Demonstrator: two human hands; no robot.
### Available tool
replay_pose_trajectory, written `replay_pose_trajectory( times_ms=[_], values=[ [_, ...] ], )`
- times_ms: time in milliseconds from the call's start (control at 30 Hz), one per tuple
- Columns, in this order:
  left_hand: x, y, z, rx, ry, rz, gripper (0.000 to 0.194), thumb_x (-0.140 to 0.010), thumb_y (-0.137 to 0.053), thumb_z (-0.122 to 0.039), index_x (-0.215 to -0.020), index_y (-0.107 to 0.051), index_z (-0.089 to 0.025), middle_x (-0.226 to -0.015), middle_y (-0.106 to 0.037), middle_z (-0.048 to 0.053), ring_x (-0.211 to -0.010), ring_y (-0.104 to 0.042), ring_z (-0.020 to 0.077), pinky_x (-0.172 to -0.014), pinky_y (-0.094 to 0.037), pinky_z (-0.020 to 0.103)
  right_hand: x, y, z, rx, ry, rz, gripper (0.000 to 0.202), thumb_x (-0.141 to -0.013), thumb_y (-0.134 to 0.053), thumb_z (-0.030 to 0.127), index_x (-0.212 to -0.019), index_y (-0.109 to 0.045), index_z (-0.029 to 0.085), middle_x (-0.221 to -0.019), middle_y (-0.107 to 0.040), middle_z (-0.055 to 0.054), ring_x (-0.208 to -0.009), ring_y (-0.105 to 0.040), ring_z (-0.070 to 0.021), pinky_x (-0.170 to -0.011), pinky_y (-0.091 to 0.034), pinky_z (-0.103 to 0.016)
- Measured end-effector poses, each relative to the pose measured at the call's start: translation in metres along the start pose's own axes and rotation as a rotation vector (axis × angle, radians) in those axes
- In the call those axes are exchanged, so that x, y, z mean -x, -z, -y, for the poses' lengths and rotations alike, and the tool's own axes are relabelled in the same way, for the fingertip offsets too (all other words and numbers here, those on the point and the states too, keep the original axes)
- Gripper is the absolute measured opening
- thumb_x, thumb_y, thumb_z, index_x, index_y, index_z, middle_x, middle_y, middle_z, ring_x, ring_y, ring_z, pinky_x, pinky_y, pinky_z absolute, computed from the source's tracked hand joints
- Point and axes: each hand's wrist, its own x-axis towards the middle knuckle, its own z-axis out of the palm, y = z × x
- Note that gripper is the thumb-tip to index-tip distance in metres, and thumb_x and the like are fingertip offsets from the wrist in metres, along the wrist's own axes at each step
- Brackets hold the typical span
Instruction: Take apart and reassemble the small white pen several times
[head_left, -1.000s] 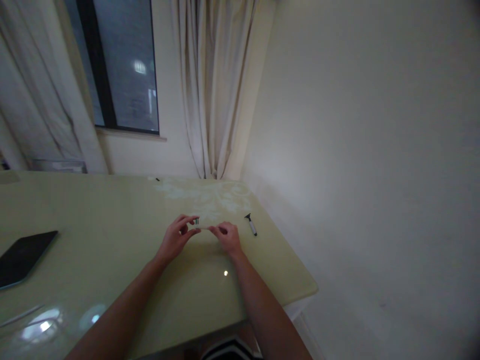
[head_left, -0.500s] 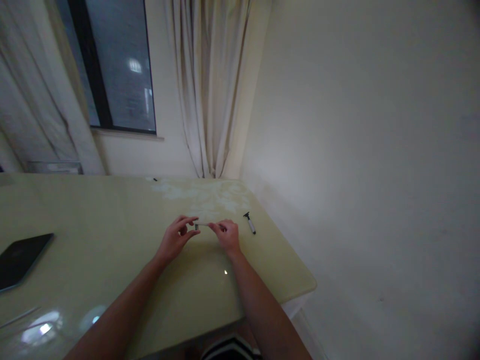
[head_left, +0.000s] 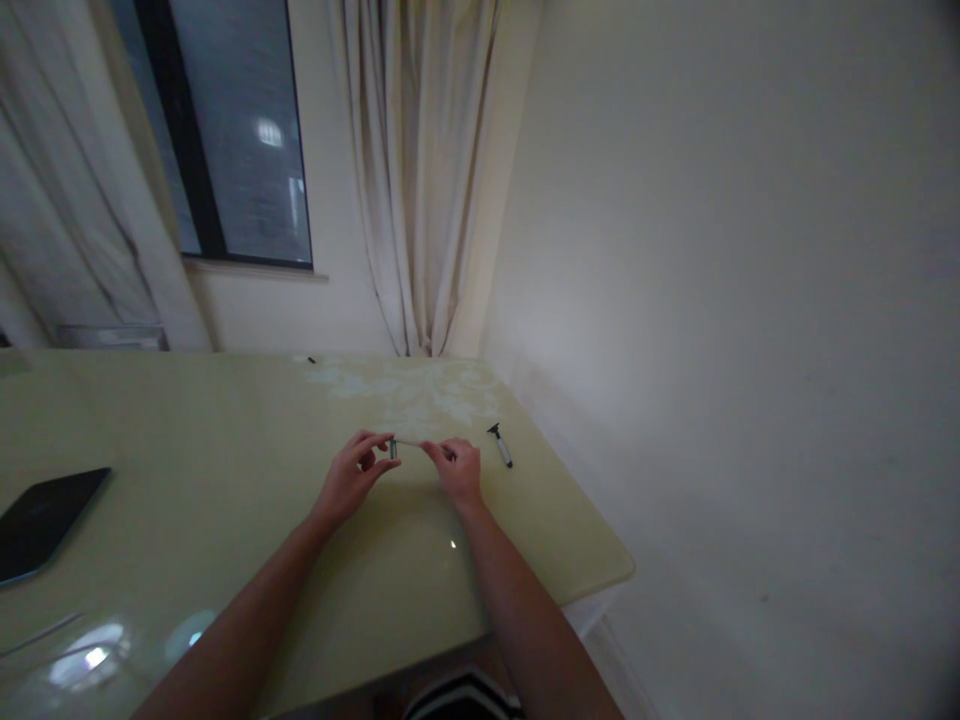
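Observation:
Over the right part of the table, my left hand (head_left: 356, 470) pinches a small dark, narrow rectangular piece (head_left: 393, 449) upright between thumb and fingertips. It looks like a razor cartridge, but it is too small to be sure. My right hand (head_left: 455, 470) grips a thin pale stick (head_left: 409, 443) that points left. The stick's tip meets the upper end of the small piece; whether they touch I cannot tell. The rest of the stick is hidden in my right fingers. Just right of that hand lies a razor (head_left: 502, 446) with a black head and grey handle.
A dark flat device, like a closed laptop (head_left: 49, 520), lies at the table's left. A pale cable (head_left: 41, 634) is at the lower left. One tiny black object (head_left: 311, 360) lies near the table's (head_left: 187, 420) far edge. A wall (head_left: 712, 350) borders the right side.
The stick's tip has moved up from about the middle of the small piece to its upper end. My right hand has shifted slightly right; my left hand stays nearly still.

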Motion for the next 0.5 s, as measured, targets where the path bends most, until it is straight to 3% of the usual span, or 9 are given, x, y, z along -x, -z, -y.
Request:
replay_pose_trajectory(
  times_ms=[367,500],
  values=[
    [-0.0003,0.0,0.0087,0.001,-0.017,-0.015,0.036,-0.084,-0.077,-0.042,-0.115,-0.075,-0.024,-0.092,-0.062,0.0,-0.061,-0.051,0.0094,-0.059,-0.046,0.024,-0.0001,-0.0011,-0.0039,-0.066,0.053,0.043,0.063,-0.09,-0.062,0.073,-0.059,-0.067,0.018,-0.058,-0.059,-0.001,-0.06,-0.051,-0.0144,-0.064,-0.036,-0.027],
    [-0.0003,0.0001,0.0082,0.013,-0.014,-0.008,0.036,-0.084,-0.076,-0.042,-0.115,-0.076,-0.024,-0.092,-0.062,0.0,-0.06,-0.051,0.0092,-0.059,-0.046,0.024,-0.001,-0.002,-0.007,-0.033,0.065,-0.033,0.066,-0.09,-0.061,0.074,-0.055,-0.065,0.018,-0.056,-0.057,-0.001,-0.059,-0.05,-0.0142,-0.064,-0.035,-0.028]
  ],
)
